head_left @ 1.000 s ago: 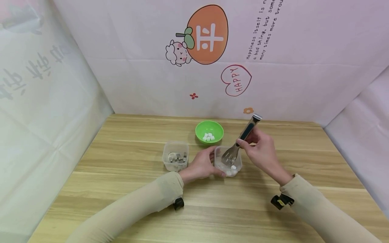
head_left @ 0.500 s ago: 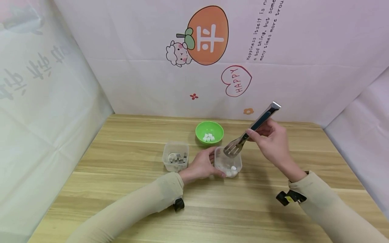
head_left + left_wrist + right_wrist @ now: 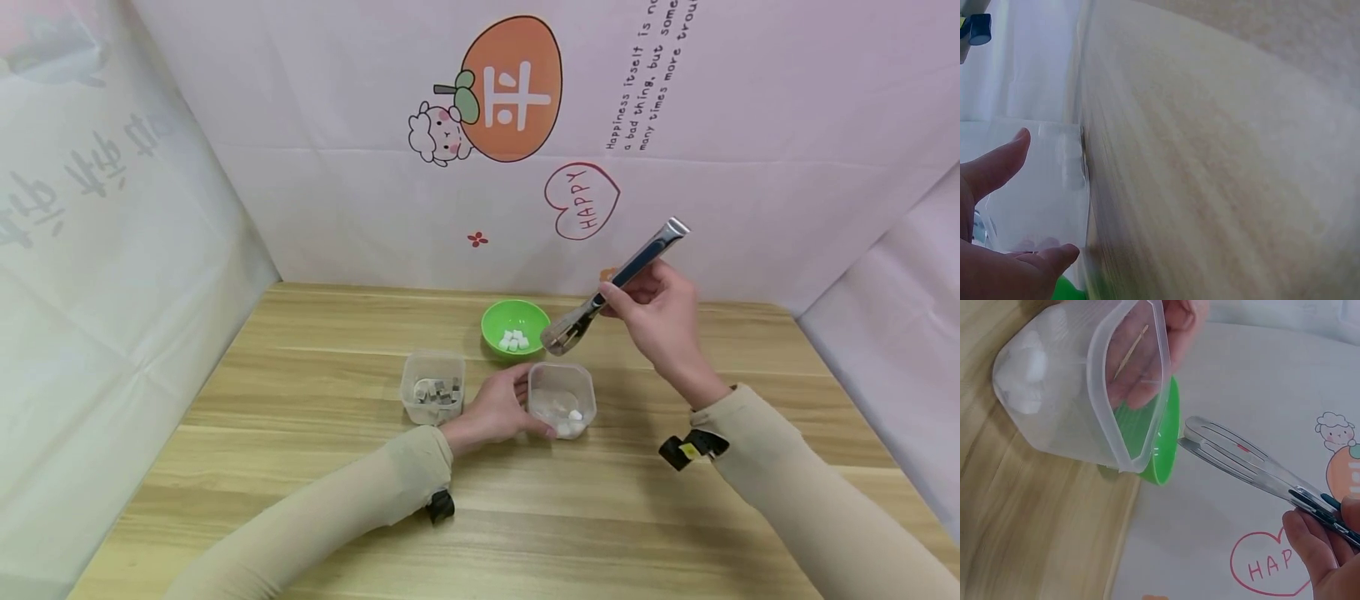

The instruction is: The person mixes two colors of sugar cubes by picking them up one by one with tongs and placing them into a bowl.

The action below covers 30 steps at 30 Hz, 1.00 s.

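Note:
In the head view my right hand [image 3: 660, 325] pinches metal serving tongs [image 3: 637, 265] with dark grips, tilted so their heads hang low near the right rim of a green bowl [image 3: 516, 308]. In the right wrist view the heads of the tongs [image 3: 1229, 456] lie close together; I cannot tell whether something sits between them. My left hand [image 3: 495, 407] holds a clear plastic container [image 3: 551, 375] on the table, thumb at its near side and fingers at its far side. A few white cubes [image 3: 574, 417] lie low inside it. Several white cubes [image 3: 513, 341] rest in the bowl.
Left of my left hand stands a second clear container [image 3: 434, 360] holding several grey metallic cubes [image 3: 440, 390]. The wooden table [image 3: 315, 433] ends at a printed white backdrop [image 3: 360, 208], with white cloth at both sides.
My right hand has lifted the tongs out of the container, first to the right, then up and leftward to the green bowl's rim. My left hand and the container stay put.

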Motion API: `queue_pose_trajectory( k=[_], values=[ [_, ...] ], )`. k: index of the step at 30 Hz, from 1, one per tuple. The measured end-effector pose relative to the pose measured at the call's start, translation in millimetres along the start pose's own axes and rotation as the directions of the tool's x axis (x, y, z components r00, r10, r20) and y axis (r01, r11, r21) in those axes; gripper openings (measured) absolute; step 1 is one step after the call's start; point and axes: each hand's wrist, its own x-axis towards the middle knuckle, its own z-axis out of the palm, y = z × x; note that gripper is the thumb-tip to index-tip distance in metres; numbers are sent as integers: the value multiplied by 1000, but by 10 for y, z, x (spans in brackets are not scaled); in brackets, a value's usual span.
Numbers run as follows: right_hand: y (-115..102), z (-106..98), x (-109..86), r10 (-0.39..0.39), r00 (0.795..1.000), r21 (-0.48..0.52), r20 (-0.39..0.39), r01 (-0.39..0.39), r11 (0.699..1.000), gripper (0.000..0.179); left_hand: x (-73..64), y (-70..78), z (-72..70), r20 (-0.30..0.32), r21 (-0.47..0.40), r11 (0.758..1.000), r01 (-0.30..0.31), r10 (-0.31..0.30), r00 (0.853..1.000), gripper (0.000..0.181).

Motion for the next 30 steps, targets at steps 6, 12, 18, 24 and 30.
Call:
queue_pose_trajectory(
  k=[6, 12, 18, 24, 30],
  values=[
    [55, 147, 110, 11, 1000, 28, 13, -11, 1000, 25, 3, -21, 8, 5, 2, 1000, -12, 12, 1000, 114],
    [93, 299, 208, 29, 999, 18, 17, -29, 999, 28, -1, -23, -9, 2, 12, 1000, -16, 16, 1000, 113],
    [151, 436, 282, 53, 998, -26, 15, -53, 998, 26, 9, -29, -19, 10, 3, 1000, -26, 26, 1000, 111],
    [205, 510, 292, 56, 998, -68, 31, -54, 996, 21, 17, -31, -29, 13, -2, 999, -33, 33, 999, 108],
    [222, 493, 274, 54, 998, -61, 24, -52, 997, 23, 14, -24, -32, 18, -8, 999, -31, 32, 999, 109]
  ],
)
